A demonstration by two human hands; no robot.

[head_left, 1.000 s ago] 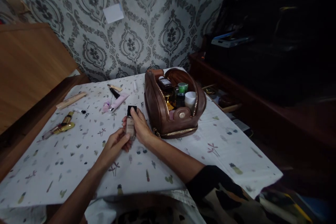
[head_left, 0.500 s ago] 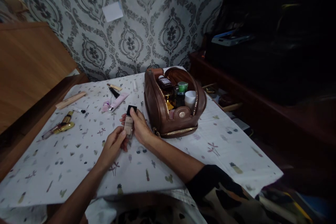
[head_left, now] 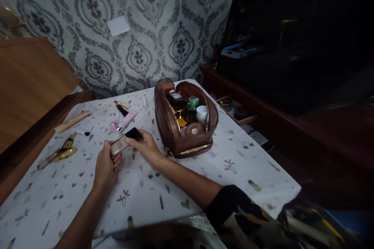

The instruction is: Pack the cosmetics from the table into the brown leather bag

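Between my two hands is a foundation bottle, beige glass with a black cap, tilted over the table with its cap to the upper right. My left hand grips the bottle's lower end. My right hand has its thumb and fingers closed around the cap end. Right of my hands stands a brown leather makeup bag, unzipped at the top. Inside it are a dark bottle, a green-capped container and a white jar.
A pink tube, a black-capped tube and a white stick lie beyond my hands. At the left are a beige tube and gold-capped cosmetics. A patterned cloth covers the table; an open drawer is at the right.
The foundation bottle has gone from upright to tilted, nearly lying sideways. My left hand has shifted left with its base. The whole view has turned slightly right.
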